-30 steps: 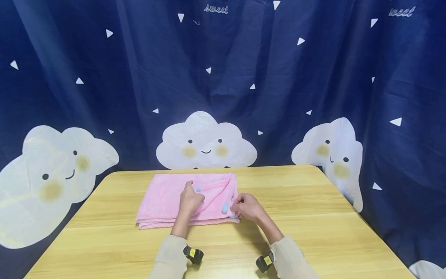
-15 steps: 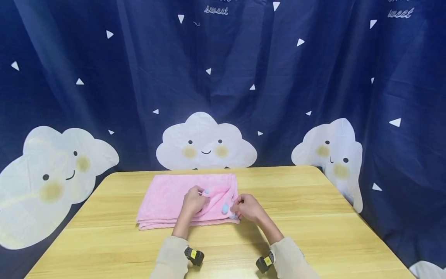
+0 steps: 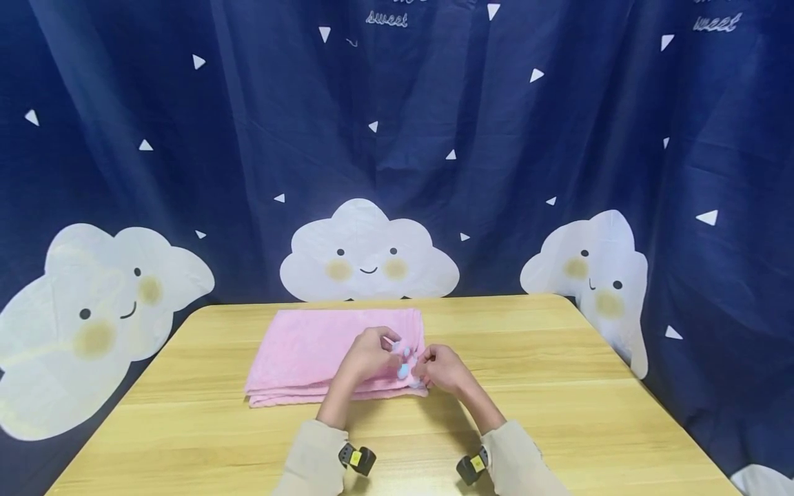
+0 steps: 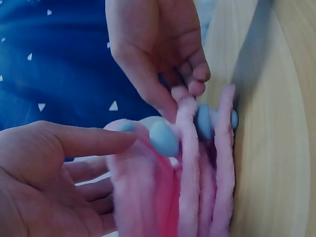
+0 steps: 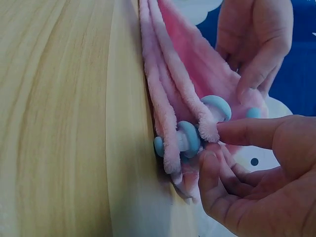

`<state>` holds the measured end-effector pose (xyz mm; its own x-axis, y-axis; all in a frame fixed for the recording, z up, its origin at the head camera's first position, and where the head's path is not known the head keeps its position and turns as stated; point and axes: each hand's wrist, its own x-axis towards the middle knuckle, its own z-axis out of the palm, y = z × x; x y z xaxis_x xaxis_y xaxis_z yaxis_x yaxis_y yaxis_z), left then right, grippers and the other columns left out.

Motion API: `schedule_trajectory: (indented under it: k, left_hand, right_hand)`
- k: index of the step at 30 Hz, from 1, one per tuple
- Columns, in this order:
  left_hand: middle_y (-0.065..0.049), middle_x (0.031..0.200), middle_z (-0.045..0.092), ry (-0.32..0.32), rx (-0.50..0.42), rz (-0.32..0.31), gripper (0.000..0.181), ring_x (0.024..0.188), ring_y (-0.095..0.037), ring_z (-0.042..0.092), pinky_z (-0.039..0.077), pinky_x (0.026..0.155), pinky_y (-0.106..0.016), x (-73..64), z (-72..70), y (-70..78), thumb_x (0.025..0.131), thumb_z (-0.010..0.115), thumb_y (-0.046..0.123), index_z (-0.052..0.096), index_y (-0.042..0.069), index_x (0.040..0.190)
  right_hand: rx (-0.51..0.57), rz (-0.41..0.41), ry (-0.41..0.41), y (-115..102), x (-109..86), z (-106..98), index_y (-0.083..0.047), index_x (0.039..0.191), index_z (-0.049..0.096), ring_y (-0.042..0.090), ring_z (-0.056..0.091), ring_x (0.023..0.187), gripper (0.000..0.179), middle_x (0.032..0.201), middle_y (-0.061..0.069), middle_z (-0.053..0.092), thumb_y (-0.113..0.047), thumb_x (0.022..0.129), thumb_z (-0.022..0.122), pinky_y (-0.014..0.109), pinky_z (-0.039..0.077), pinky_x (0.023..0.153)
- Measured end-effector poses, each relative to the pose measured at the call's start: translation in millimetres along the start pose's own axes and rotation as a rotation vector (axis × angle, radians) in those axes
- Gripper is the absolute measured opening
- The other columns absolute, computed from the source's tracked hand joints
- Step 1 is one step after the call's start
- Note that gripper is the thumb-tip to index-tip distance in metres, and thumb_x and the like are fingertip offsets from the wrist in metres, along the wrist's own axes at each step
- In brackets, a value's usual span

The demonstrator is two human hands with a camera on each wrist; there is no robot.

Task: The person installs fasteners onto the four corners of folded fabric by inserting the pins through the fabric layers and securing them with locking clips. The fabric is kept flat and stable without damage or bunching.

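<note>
A folded pink plush cloth [image 3: 304,351] lies on the table, its right front corner raised in layers. My left hand [image 3: 366,355] pinches the top layer, thumb on one face and fingers behind; a small blue piece [image 4: 126,127] shows at the thumb tip. My right hand [image 3: 445,368] pinches the corner of the layer below, thumb and index right at its edge. Through that layer sits a light blue mushroom-shaped fastener [image 5: 217,107], close to the right fingertips. A second blue fastener [image 5: 188,139] goes through the lowest layer, near the table.
The pale wooden table [image 3: 558,399] runs out to both sides of the cloth. Behind it hangs a dark blue curtain [image 3: 496,172] with white smiling clouds. Each wrist carries a black camera on a strap, below the beige sleeves [image 3: 521,461].
My left hand has moved right, taken hold of the top layer by its blue piece and brought it over toward the right corner. My right hand stays at the corner.
</note>
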<state>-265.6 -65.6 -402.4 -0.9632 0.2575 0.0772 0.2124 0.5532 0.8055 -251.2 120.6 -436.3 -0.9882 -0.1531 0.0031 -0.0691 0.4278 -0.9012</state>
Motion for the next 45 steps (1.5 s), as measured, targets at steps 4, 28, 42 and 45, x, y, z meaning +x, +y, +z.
schedule_trajectory:
  k: [4,28,42,45]
  left_hand:
    - [-0.010,0.097,0.073,-0.071,0.001,0.016,0.033,0.089,-0.022,0.067,0.055,0.081,-0.038,-2.2,1.2,5.4,0.075,0.079,0.004,0.072,0.007,0.108]
    - [-0.007,0.079,0.069,-0.128,-0.007,0.017,0.017,0.070,-0.016,0.059,0.049,0.063,-0.027,-5.6,10.5,2.4,0.072,0.074,-0.006,0.072,0.002,0.087]
    - [-0.009,0.087,0.069,-0.103,-0.018,-0.028,0.028,0.072,-0.019,0.066,0.054,0.066,-0.030,-3.3,12.8,1.1,0.078,0.075,-0.001,0.070,-0.002,0.106]
    - [-0.010,0.090,0.069,-0.112,-0.002,-0.019,0.032,0.075,-0.019,0.065,0.054,0.069,-0.032,-2.2,13.6,0.0,0.078,0.075,0.000,0.070,-0.003,0.110]
  right_hand:
    - [-0.002,0.000,-0.001,0,0.7,0,0.003,0.085,0.061,0.015,0.057,0.059,0.010,0.070,0.005,0.058,0.000,0.081,0.069,0.031,0.053,0.058]
    - [-0.015,-0.019,-0.022,-2,-1.7,-3,0.005,0.092,0.061,0.015,0.057,0.062,0.021,0.073,0.013,0.064,-0.016,0.096,0.065,0.030,0.052,0.057]
    - [-0.044,0.018,-0.084,0,-1.2,-4,0.008,0.106,0.062,0.014,0.056,0.062,0.022,0.075,0.012,0.063,-0.013,0.099,0.058,0.029,0.052,0.058]
    - [-0.044,0.012,-0.095,2,-0.8,-4,0.010,0.112,0.062,0.014,0.055,0.061,0.024,0.075,0.011,0.062,-0.010,0.099,0.056,0.028,0.050,0.058]
